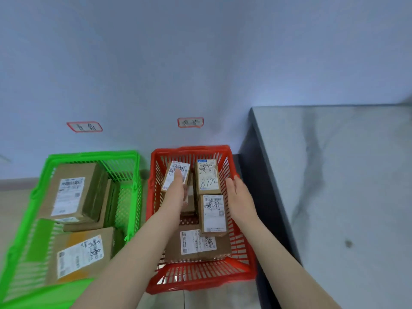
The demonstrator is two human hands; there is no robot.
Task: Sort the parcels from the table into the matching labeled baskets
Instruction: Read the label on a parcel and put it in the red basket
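**Fig.** L hand [178,188]: fingers straight, laid flat on label of small parcel [171,176]. Thumb hidden, so no pinch confirmed. R hand [237,195]: spread, palm inward, holding nothing, just beside two labelled boxes [207,177] right of frame centre.

Parcel: tilted, directly under L fingertips, in upper-left corner of red basket [191,150], mid-frame. Prop beneath not visible; cannot tell what carries it.

Step, as judged: settling parcel into red basket.

To do well:
- Press lightly & ease down till steady on pkgs below before lifting off.
- Keep label side up for a check vs. wall tag [190,122] above basket.
- Hold R hand by boxes to stop any toppling.
- Avoid snagging parcel corners in the slotted wall.

Outward: green basket [93,153] w/ bigger cartons [73,192] at lower left, touching or nearly touching red basket. Grey table [334,175] at right of frame.
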